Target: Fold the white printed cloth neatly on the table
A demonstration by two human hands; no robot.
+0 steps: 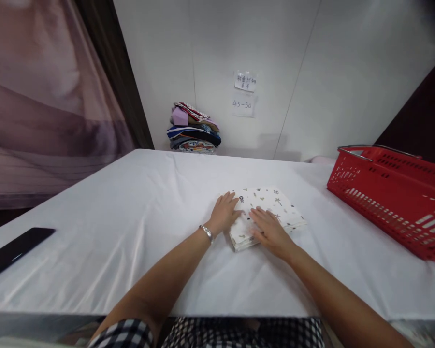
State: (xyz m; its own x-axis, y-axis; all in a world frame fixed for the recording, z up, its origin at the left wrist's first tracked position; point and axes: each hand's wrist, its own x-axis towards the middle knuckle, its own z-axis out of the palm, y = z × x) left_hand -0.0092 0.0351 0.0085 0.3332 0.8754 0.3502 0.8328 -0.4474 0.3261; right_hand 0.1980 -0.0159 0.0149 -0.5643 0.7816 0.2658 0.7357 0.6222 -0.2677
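A folded white cloth [257,200] with small printed plants and figures lies in layers on the white-covered table [159,193]. My left hand [223,212] rests on its left edge, fingers stretched out. Across the near middle of the same cloth lies my right hand [271,229], flat with its fingers extended. Neither hand grips anything. Parts of the cloth's print are hidden under both hands. A silver bracelet [206,233] circles my left wrist.
A red plastic basket [384,188] with metal handles stands on the right. At the far left edge lies a black flat device [18,249]. Behind the table, a stack of folded fabrics [194,128] sits against the wall, near two paper notes [244,94].
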